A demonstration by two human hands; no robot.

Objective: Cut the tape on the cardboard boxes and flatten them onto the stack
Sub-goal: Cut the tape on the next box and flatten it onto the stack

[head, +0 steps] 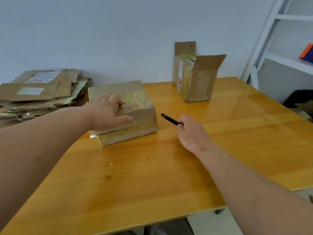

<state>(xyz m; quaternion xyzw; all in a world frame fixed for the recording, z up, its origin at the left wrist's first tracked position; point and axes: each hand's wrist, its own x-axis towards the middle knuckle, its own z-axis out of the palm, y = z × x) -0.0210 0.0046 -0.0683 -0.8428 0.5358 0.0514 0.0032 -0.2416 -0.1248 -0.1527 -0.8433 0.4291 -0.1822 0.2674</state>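
Nearest the camera, two bare forearms reach out over the glossy yellow wooden desk (152,175). The right hand (189,131) hovers above the desk to the right of the flat box, its fingers (181,124) curled round the handle of a black cutter (170,119), whose tip points up and left toward that box without touching it. The left hand (108,114) rests on the flat box (135,106), palm over the near left top edge, thumb stretched along the front face, the other fingers spread on the top; they are not wrapped round anything. This box lies closed on the desk, left of centre, with yellowish tape across its top and along its lower front edge. Farther left, just beside it, is the stack (40,94) of flattened cardboard, the top sheets bearing labels. Farther back on the right, near the wall, stands an upright box (194,82) with its flaps raised open. White shelving (288,60) fills the far right corner.
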